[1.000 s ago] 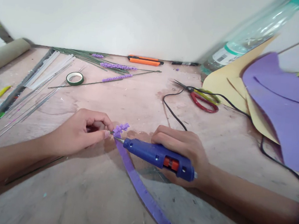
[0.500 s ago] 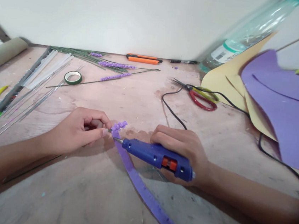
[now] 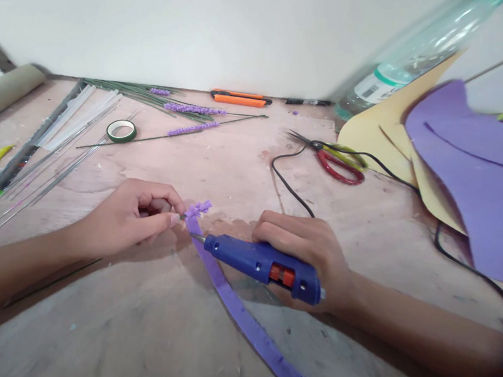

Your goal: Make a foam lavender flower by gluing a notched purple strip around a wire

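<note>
Pinching green stem with left hand, right hand clamped round glue gun, over stained tabletop, white wall behind.

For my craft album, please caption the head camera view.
Right hand holding a blue glue gun to a purple strip, left hand pinching a stem.

The glue gun is blue, with red showing through its side, the strip purple and the flower spikes lighter purple. The scissors' handles are red and yellow-green, the cutter orange and black, the tape roll dark green around white. The counter is pinkish, blotched with grey.
</note>
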Demonstrator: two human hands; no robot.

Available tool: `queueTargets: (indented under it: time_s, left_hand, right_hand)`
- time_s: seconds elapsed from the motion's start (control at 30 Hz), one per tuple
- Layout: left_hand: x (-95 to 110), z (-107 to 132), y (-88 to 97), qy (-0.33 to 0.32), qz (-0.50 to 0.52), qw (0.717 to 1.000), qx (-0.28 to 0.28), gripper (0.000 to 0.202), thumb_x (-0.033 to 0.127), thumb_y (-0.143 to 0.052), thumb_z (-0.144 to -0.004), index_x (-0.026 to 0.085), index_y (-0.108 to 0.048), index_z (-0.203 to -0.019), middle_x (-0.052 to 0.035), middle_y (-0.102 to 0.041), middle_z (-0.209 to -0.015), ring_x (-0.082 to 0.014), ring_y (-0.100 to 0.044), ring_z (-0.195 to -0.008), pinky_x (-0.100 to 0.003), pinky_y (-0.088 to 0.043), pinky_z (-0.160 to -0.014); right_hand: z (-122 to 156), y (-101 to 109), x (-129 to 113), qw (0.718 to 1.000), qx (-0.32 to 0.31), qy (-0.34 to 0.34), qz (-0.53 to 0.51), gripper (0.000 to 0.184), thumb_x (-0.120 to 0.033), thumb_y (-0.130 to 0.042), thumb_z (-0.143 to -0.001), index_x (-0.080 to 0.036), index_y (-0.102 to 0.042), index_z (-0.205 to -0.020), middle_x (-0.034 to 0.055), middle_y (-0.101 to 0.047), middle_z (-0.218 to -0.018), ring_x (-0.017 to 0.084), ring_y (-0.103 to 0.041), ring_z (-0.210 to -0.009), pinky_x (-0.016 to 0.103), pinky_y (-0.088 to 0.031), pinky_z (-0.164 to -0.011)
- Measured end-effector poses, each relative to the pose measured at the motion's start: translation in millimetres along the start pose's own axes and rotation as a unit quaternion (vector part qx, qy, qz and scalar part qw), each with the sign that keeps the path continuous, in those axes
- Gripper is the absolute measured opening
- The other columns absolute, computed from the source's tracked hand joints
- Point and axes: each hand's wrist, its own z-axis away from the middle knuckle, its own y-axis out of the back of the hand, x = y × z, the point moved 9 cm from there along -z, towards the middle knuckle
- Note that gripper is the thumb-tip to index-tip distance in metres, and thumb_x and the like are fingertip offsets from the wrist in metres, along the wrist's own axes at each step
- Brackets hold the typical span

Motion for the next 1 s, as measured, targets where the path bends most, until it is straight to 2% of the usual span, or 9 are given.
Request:
queueTargets:
  time_s: [0.13, 0.33, 0.5, 0.67, 0.77, 0.9, 0.93, 1.0]
  left_hand:
    - [0, 0, 0.9, 0.002, 0.001, 1.0, 0.007, 0.011, 0.022, -0.063, -0.084, 0.015, -0.07, -0.085, 0.0083, -0.048, -0.045, -0.0056, -0.039, -0.04, -0.015, -0.028, -0.042]
    - [2, 0, 0.4, -0.008, -0.003, 1.0, 0.006, 0.01, 0.022, -0.063, -0.083, 0.016, -0.071, -0.084, 0.0082, -0.049, -0.044, -0.0057, -0.039, -0.039, -0.015, -0.028, -0.041]
    - [1, 0, 0.2, 0.001, -0.009, 1.0, 0.005, 0.01, 0.022, -0.063, -0.083, 0.015, -0.071, -0.084, 0.008, -0.049, -0.045, -0.0052, -0.039, -0.04, -0.014, -0.029, -0.042]
    - [1, 0, 1.3, 0.001, -0.008, 1.0, 0.007, 0.011, 0.022, -0.063, -0.085, 0.015, -0.071, -0.085, 0.0076, -0.049, -0.045, -0.0058, -0.04, -0.04, -0.014, -0.03, -0.042]
    - [1, 0, 2.4, 0.003, -0.003, 1.0, 0.01, 0.011, 0.023, -0.063, -0.085, 0.015, -0.07, -0.086, 0.0075, -0.05, -0.045, -0.006, -0.04, -0.04, -0.015, -0.03, -0.041]
    - [2, -1, 3.9, 0.008, -0.002, 1.0, 0.017, 0.011, 0.023, -0.063, -0.083, 0.014, -0.069, -0.086, 0.0077, -0.049, -0.044, -0.0058, -0.04, -0.04, -0.014, -0.03, -0.041]
    - [2, -1, 4.0, 0.012, -0.002, 1.0, 0.018, 0.012, 0.023, -0.062, -0.083, 0.014, -0.069, -0.086, 0.0078, -0.049, -0.044, -0.0057, -0.039, -0.039, -0.014, -0.03, -0.041]
    - [1, -1, 3.8, 0.017, 0.0, 1.0, 0.019, 0.012, 0.022, -0.062, -0.082, 0.014, -0.069, -0.086, 0.008, -0.049, -0.043, -0.0056, -0.039, -0.039, -0.014, -0.03, -0.04]
  right_hand:
    - [3, -2, 3, 1.0, 0.008, -0.002, -0.004, 0.033, -0.052, -0.039, -0.1, -0.022, -0.049, -0.093, 0.0004, -0.053, -0.073, 0.014, -0.048, -0.056, 0.028, -0.032, -0.052]
    - [3, -4, 6, 1.0, -0.001, -0.024, 0.007, 0.014, -0.036, -0.049, -0.086, -0.022, -0.049, -0.09, -0.0001, -0.054, -0.072, 0.014, -0.047, -0.055, 0.027, -0.031, -0.052]
    - [4, -6, 6, 1.0, 0.005, -0.029, 0.007, 0.016, -0.031, -0.051, -0.081, -0.023, -0.051, -0.094, 0.0003, -0.059, -0.076, 0.014, -0.054, -0.059, 0.027, -0.035, -0.053]
    - [6, -8, 9, 1.0, -0.004, -0.028, 0.007, 0.019, -0.037, -0.049, -0.089, -0.022, -0.056, -0.098, 0.0039, -0.067, -0.084, 0.017, -0.064, -0.069, 0.028, -0.041, -0.057]
    - [5, -3, -6, 1.0, -0.001, 0.015, -0.025, 0.024, -0.04, -0.042, -0.1, -0.021, -0.057, -0.1, 0.0061, -0.069, -0.087, 0.017, -0.067, -0.073, 0.028, -0.046, -0.061]
    - [9, -1, -48, 0.993, -0.048, 0.105, -0.035, 0.018, -0.023, -0.041, -0.105, -0.02, -0.058, -0.106, 0.0063, -0.072, -0.092, 0.016, -0.067, -0.077, 0.031, -0.053, -0.067]
    - [12, 4, -55, 0.992, -0.047, 0.112, -0.035, 0.017, -0.019, -0.043, -0.104, -0.021, -0.06, -0.105, 0.0055, -0.073, -0.092, 0.016, -0.067, -0.074, 0.031, -0.054, -0.066]
    - [25, 22, -56, 0.996, -0.02, 0.083, -0.034, 0.021, -0.019, -0.042, -0.105, -0.023, -0.063, -0.102, 0.0038, -0.075, -0.093, 0.015, -0.067, -0.072, 0.032, -0.055, -0.067]
